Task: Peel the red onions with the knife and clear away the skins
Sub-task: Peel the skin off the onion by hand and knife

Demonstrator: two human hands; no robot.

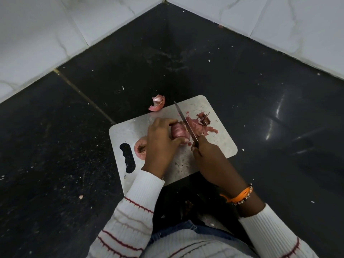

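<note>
On the steel cutting board (219, 144) my left hand (160, 142) grips a red onion (177, 131), thumb and fingers curled round it. My right hand (206, 155) holds the knife (185, 121) by its dark handle, the blade laid against the onion's right end and pointing away from me. Loose skins (200, 122) lie on the board right of the blade. A second onion (140, 148) sits on the board, partly hidden behind my left hand. One curled skin (157, 103) lies on the counter just past the board's far edge.
The board sits on a black counter (65, 146) in a corner formed by white tiled walls (37, 34). Small scraps and crumbs dot the counter. The board's handle cut-out (127, 158) is at its left end.
</note>
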